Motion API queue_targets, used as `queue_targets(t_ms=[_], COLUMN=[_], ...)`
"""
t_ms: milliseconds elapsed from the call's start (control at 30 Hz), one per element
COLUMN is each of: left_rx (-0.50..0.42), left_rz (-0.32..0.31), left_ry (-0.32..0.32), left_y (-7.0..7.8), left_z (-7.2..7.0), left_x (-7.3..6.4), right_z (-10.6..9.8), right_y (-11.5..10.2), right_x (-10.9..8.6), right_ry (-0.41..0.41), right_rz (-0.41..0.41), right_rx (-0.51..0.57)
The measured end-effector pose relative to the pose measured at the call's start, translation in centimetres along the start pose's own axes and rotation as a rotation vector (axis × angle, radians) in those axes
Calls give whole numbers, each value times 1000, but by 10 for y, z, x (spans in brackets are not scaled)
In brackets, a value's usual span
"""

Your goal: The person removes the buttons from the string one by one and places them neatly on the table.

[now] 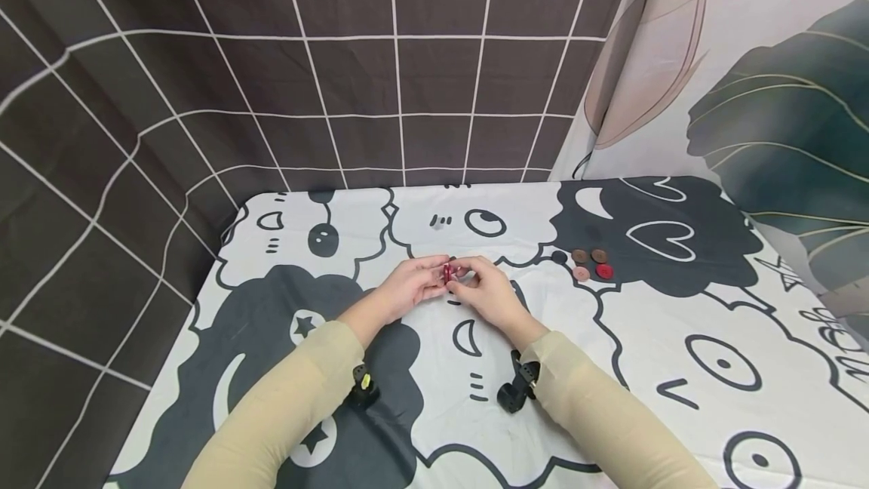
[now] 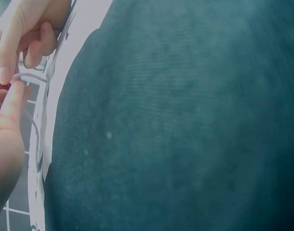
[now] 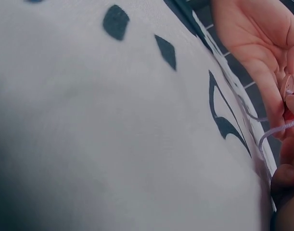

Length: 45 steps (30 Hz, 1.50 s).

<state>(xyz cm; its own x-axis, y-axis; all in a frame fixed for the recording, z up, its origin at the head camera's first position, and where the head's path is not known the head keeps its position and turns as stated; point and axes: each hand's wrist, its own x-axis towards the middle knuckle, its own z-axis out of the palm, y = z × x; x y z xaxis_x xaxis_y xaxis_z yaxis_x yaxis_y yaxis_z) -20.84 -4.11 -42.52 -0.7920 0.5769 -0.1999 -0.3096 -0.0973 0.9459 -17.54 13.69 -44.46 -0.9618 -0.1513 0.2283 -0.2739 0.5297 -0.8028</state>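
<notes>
Both hands meet over the middle of the patterned cloth. My left hand [image 1: 412,284] holds a small cluster of buttons at its fingertips, a pale pink button [image 3: 287,86] beside a red button [image 3: 289,113]. From the other side, my right hand [image 1: 487,294] pinches the red button between thumb and fingers. A thin lavender cord [image 3: 276,129] comes out from between the hands and loops down below the fingers. How it passes through the buttons is hidden by the fingertips. Part of the red also shows at the edge of the left wrist view.
To the right of the hands lie several loose buttons: a black button [image 1: 559,256], two brown ones, a pink button [image 1: 580,274] and a red button [image 1: 604,271]. The cloth [image 1: 543,436] has cartoon drawings. A dark gridded curtain [image 1: 353,74] hangs behind it.
</notes>
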Motion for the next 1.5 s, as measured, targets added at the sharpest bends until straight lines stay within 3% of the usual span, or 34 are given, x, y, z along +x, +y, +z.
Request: queue_targets(t_ms=[267,667,867,1100,1400,1500], left_rx=[14,34,60,63,152,254], left_rz=[29,51,94,91,97,126], left_ry=[-22,96,109,95,102,133], left_y=[-1,-4,-9,-10,-10,-9], left_z=[0,3,7,11,11,11], left_x=[0,2,4,3,5,5], right_z=[-3,-5,-6,-7,-8,-8], right_y=[1,2,3,3,3,2], right_x=[0,-2,-1,-2,-2,-2], right_ry=[-10,-12,10,-1,11,13], right_rz=[-15,-9,11,-6,3,27], right_rx=[5,20,35,77,67,60])
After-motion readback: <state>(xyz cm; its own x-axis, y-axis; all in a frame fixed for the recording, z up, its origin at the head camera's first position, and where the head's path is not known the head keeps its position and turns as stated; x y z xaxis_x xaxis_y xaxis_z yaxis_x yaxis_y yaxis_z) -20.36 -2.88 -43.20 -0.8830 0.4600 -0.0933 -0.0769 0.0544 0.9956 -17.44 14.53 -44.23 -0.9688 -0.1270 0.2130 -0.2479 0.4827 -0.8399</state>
